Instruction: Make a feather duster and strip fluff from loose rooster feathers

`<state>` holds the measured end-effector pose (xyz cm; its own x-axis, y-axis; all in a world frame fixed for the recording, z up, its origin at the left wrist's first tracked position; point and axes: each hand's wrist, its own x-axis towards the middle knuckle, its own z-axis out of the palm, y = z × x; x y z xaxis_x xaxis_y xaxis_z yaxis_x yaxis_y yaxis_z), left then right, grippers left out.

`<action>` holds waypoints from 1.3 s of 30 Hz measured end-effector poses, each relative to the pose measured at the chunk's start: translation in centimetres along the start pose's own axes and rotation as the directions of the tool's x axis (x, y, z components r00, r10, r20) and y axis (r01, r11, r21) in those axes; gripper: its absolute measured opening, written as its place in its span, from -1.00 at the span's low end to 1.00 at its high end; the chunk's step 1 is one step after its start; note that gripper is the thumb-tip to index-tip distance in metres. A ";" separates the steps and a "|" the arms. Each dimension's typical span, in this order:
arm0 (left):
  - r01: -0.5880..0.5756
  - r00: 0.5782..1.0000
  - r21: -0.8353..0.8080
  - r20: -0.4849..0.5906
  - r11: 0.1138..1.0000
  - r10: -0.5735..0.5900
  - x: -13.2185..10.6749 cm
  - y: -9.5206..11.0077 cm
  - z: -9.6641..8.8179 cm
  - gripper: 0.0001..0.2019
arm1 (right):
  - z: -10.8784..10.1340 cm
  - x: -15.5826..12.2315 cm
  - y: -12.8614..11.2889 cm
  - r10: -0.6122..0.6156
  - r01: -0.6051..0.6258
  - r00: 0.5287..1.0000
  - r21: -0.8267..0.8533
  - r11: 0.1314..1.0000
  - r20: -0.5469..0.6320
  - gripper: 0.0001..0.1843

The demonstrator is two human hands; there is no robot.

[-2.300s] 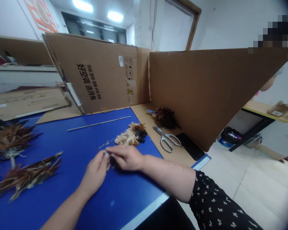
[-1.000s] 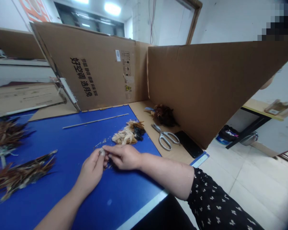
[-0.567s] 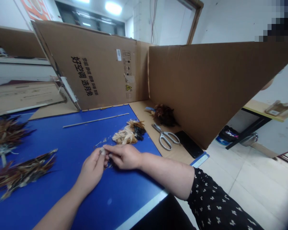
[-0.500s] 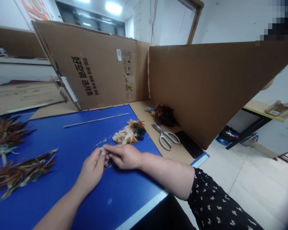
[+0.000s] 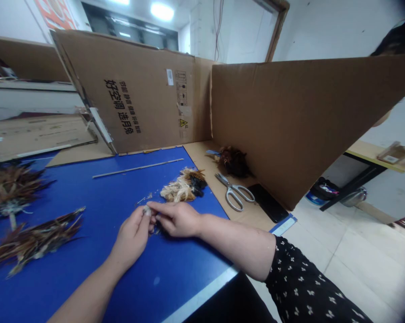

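My left hand [image 5: 134, 231] and my right hand [image 5: 178, 219] meet low over the blue tabletop [image 5: 121, 287], both closed, fingertips pinched together. A small feather [image 5: 147, 210] seems to be between them; its pale end shows at my left thumb, and the rest is mostly hidden by fingers. Just beyond my right hand lies a pile of cream, brown and black feathers [image 5: 179, 188]. To the left rest a loose bunch of long brown feathers [image 5: 44, 237] and a tied feather bundle [image 5: 14, 188] with a pale binding.
Silver-handled scissors [image 5: 235, 193] and a black phone [image 5: 268, 204] lie on cardboard at the right, near a dark reddish-brown feather clump [image 5: 234, 161]. A thin strip [image 5: 138, 168] lies across the far tabletop. Tall cardboard walls [image 5: 276, 116] stand behind and to the right.
The view has shifted very slightly, so everything sits a little further right. Both hands keep the same pinch, with hardly any finger movement.
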<state>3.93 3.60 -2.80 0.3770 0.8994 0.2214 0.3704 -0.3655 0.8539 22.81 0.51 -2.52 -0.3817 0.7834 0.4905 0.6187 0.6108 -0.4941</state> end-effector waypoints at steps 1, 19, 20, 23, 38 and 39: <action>-0.008 1.000 -0.003 -0.001 1.000 0.008 0.0 0.0 0.0 -0.62 | -0.1 0.0 0.0 -0.007 0.007 1.000 0.008 1.000 -0.002 -0.38; 0.079 0.997 -0.488 0.045 0.869 -0.066 0.5 0.1 1.2 -0.65 | -0.1 0.2 1.0 -0.062 0.074 0.996 0.210 0.975 -0.063 -0.36; 0.109 0.994 -0.554 0.056 0.826 -0.093 0.6 0.0 1.2 -0.65 | -0.1 0.2 1.1 -0.040 0.056 0.996 0.211 0.976 -0.080 -0.36; 0.171 0.985 -0.639 0.124 0.750 -0.120 0.7 0.0 1.3 -0.63 | -0.1 0.2 1.4 -0.027 0.047 0.994 0.195 0.980 -0.106 -0.38; 0.211 0.969 -0.527 0.221 0.824 -0.107 0.6 0.4 1.3 -0.57 | -0.3 0.5 1.5 -0.090 0.077 0.995 0.244 0.967 0.044 -0.31; 0.218 0.968 -0.525 0.223 0.823 -0.115 0.6 0.4 1.3 -0.57 | -0.3 0.5 1.6 -0.085 0.071 0.995 0.247 0.966 0.047 -0.31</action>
<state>5.37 3.66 -2.91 0.5116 0.8592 0.0116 -0.0586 0.0214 0.9980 23.81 1.84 -2.81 -0.4649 0.7329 0.4967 0.4013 0.6745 -0.6197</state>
